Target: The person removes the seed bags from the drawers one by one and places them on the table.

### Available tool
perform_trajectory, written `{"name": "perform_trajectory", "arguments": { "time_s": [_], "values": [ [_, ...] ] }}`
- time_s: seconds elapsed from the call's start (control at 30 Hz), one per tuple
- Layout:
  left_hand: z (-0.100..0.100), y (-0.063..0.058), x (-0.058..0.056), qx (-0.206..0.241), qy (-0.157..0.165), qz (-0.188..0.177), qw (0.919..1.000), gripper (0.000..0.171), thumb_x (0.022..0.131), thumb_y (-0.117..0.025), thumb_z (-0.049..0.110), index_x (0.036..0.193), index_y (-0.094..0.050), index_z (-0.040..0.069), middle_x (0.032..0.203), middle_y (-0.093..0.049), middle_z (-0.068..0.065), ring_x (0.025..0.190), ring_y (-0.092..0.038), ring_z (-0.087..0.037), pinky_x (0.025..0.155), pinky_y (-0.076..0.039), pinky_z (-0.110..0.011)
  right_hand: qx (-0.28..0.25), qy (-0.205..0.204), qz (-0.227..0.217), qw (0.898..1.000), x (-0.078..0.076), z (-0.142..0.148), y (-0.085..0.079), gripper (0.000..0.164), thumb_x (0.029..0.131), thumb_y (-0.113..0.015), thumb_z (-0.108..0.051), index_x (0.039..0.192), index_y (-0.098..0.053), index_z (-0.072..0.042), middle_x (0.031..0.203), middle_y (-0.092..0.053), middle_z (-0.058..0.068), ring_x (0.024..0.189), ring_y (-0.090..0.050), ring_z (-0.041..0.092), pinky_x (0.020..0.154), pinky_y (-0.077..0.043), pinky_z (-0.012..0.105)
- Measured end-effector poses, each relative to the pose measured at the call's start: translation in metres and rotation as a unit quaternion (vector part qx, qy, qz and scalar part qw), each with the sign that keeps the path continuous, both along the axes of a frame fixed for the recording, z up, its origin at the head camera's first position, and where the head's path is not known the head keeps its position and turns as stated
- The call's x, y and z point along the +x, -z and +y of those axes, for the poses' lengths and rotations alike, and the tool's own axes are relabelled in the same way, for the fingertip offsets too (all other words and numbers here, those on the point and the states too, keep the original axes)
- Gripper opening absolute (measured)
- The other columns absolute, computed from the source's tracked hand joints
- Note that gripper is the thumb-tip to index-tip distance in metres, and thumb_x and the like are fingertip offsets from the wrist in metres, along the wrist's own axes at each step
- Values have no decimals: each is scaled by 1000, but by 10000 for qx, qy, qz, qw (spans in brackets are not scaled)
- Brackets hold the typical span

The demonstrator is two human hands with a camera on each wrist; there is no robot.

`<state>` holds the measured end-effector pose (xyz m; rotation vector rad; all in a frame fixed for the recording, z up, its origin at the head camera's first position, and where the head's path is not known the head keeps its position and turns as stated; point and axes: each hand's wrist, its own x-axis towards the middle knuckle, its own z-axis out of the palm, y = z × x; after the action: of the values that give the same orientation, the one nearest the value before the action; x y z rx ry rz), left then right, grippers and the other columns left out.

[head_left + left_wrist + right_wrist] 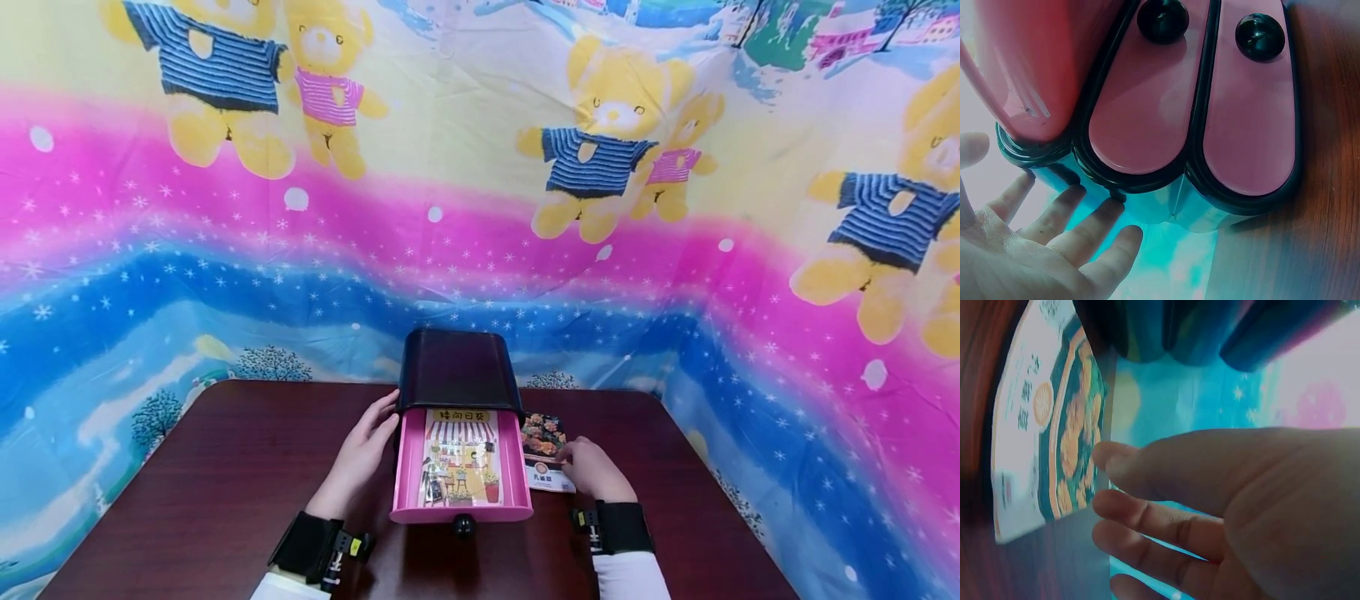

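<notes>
A black cabinet with pink drawers stands at the table's middle. Its top drawer is pulled out toward me, and a seed packet with a shopfront picture lies inside. My left hand is at the cabinet's left side, its spread fingertips right at the black shell in the left wrist view. To the right of the cabinet, a flower seed packet lies on the table. My right hand is over that packet's right edge, thumb and fingers apart in the right wrist view.
Below the extended drawer, two closed drawers with round black knobs show in the left wrist view. The dark red wooden table is backed by a hanging cloth printed with bears, which also runs along the sides.
</notes>
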<state>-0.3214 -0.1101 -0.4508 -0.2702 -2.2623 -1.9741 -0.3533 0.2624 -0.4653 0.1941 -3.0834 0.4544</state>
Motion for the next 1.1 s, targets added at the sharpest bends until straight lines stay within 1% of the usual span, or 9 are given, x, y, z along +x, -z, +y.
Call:
{"name": "perform_trajectory", "arguments": {
  "time_s": [0.1, 0.27, 0.4, 0.5, 0.57, 0.63, 0.7, 0.9, 1.1],
  "values": [
    [0, 0, 0, 3, -2, 11, 10000, 48, 110, -46, 22, 156, -40, 11, 158, -38, -24, 142, -40, -45, 115, -33, -62, -12, -179, -109, 9998, -1, -9, 2, 10, 93, -69, -6, 93, -79, -7, 88, -63, 4, 75, -56, 17, 69, -51, 36],
    [0, 0, 0, -8, 4, 0, 10000, 48, 110, -46, 22, 157, -40, 11, 157, -39, -25, 141, -42, -45, 114, -35, -62, -131, -276, -511, 9982, -1, -20, 7, 18, 95, -66, -8, 80, -76, -7, 63, -55, 0, 56, -46, 15, 56, -39, 29],
    [0, 0, 0, 13, 14, 0, 10000, 48, 110, -46, 22, 157, -40, 11, 157, -40, -24, 140, -44, -45, 114, -35, -61, -34, -308, -574, 9979, -1, -24, 11, 20, 94, -65, -6, 77, -74, -8, 62, -54, 3, 56, -46, 17, 55, -37, 29],
    [0, 0, 0, 19, 8, 15, 10000, 48, 110, -46, 22, 157, -40, 11, 156, -41, -24, 140, -44, -45, 114, -35, -61, 9, -276, -527, 9982, -3, -25, 14, 13, 94, -67, -9, 86, -77, -6, 77, -66, 7, 65, -53, 18, 61, -45, 33],
    [0, 0, 0, 12, -3, 21, 10000, 48, 110, -47, 23, 156, -40, 10, 156, -41, -24, 139, -44, -44, 114, -35, -61, 70, -211, -506, 9985, -4, -26, 15, 13, 95, -69, -13, 98, -79, -5, 95, -72, 11, 77, -61, 21, 71, -53, 38],
    [1, 0, 0, 5, -15, 22, 10000, 48, 110, -47, 23, 156, -40, 10, 155, -42, -24, 139, -45, -44, 114, -35, -61, 107, -117, -496, 9986, -4, -27, 17, 20, 95, -71, -16, 111, -78, -6, 113, -72, 13, 93, -65, 25, 84, -56, 45],
    [1, 0, 0, -6, -27, 28, 10000, 48, 110, -47, 23, 156, -40, 10, 155, -42, -24, 139, -45, -44, 114, -35, -61, 96, -72, -502, 9987, -5, -28, 19, 25, 95, -71, -18, 116, -76, -6, 123, -68, 16, 106, -65, 30, 94, -54, 51],
    [1, 0, 0, -44, -43, 24, 10000, 48, 110, -47, 22, 156, -40, 11, 156, -41, -23, 138, -46, -44, 114, -36, -60, 70, -190, -463, 9987, -7, -29, 23, 36, 96, -72, -20, 128, -71, -3, 133, -64, 20, 121, -62, 36, 101, -51, 55],
    [1, 0, 0, -12, -10, 1, 10000, 48, 110, -46, 21, 157, -39, 11, 157, -40, -23, 139, -45, -45, 114, -36, -60, -116, -273, -506, 9983, -10, -29, 28, 42, 98, -69, -18, 137, -64, -3, 145, -54, 24, 133, -52, 43, 105, -46, 58]
  ]
}}
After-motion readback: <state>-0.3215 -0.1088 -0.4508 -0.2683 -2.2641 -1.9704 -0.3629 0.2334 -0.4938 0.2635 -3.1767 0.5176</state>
